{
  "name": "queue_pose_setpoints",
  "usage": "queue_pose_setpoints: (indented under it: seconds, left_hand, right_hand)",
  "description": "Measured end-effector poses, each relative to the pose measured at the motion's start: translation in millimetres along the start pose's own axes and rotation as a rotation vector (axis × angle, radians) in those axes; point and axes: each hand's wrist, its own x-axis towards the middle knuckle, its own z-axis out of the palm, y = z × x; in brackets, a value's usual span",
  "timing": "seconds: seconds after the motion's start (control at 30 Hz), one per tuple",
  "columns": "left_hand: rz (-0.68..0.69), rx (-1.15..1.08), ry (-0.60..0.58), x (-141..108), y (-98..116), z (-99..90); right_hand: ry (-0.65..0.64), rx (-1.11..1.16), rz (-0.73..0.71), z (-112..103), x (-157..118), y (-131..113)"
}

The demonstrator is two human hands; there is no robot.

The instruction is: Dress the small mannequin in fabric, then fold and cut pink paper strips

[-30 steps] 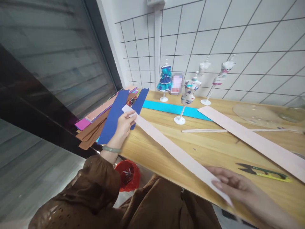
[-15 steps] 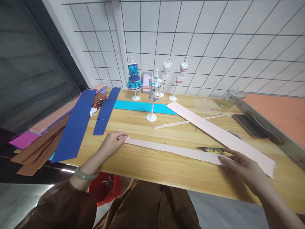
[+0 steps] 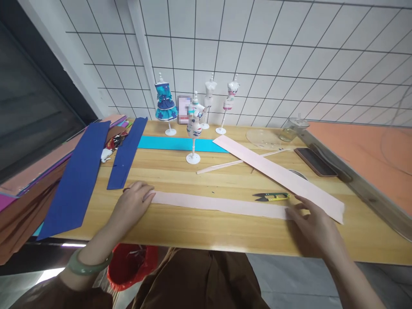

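A narrow pale pink fabric strip [image 3: 219,205] lies stretched along the front of the table between my two hands. My left hand [image 3: 135,206] has its fingers closed on the strip's left end; a small dark bit of something shows behind the knuckles. At the other end, my right hand [image 3: 315,225] holds the strip near the thumb, its index finger raised apart. Just beyond that index fingertip are yellow and green thread snips [image 3: 272,197], blades pointing left. A wider pale pink strip [image 3: 277,171] lies slantwise behind them and runs past my right hand.
Small dress forms stand at the back, one wearing a blue dress [image 3: 166,103], another [image 3: 194,124] nearer. Blue fabric pieces [image 3: 75,171] lie left, a turquoise strip [image 3: 161,143] behind. A dark phone [image 3: 315,162] and glass jar [image 3: 293,129] are right. A red-lined bin [image 3: 131,266] stands below.
The view has shifted, so the table things appear further left. My right index finger has come away from the snips, which now show whole. The strip stays between both hands.
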Motion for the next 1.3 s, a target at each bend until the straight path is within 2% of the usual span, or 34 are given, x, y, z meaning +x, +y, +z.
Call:
queue_pose_setpoints:
  seconds: [0.07, 0.17, 0.27, 0.37, 0.47, 0.63, 0.8, 0.9, 0.97, 1.1, 1.3]
  left_hand:
    - [0.033, 0.115, 0.076, -1, 4, -2.9]
    - [0.129, 0.178, 0.120, -2, 19, -3.4]
    - [0.278, 0.124, 0.090, -5, 42, 4.5]
    - [0.415, 0.062, 0.009, -12, 61, 19.2]
    - [0.471, 0.075, -0.062, -18, 69, 32.3]
    - [0.463, 0.084, -0.083, -21, 67, 37.7]
    - [0.468, 0.069, -0.080, -19, 66, 36.5]
    - [0.466, 0.059, -0.084, -17, 67, 36.6]
    - [0.460, 0.053, -0.087, -15, 68, 36.2]
    - [0.448, 0.086, -0.115, -8, 73, 34.3]
    - [0.416, 0.073, -0.133, -3, 80, 33.0]
  right_hand:
    - [0.103, -0.099, -0.085, -1, 3, -3]
    - [0.160, -0.157, -0.407, 1, 13, -10]
    - [0.056, -0.233, -0.716, 5, 28, -13]
    - [-0.041, -0.303, -0.809, 6, 39, -13]
    - [-0.045, -0.330, -0.788, 3, 44, -14]
    - [0.081, -0.175, -0.442, -10, 26, -15]
    - [-0.035, 0.029, -0.252, -10, -16, -18]
    - [-0.039, 0.025, -0.272, -1, -30, -18]
    - [-0.019, 0.005, -0.329, 5, -28, -17]
    - [-0.004, -0.033, -0.377, 10, -8, -14]
    - [0.044, -0.072, -0.383, 6, 17, -14]
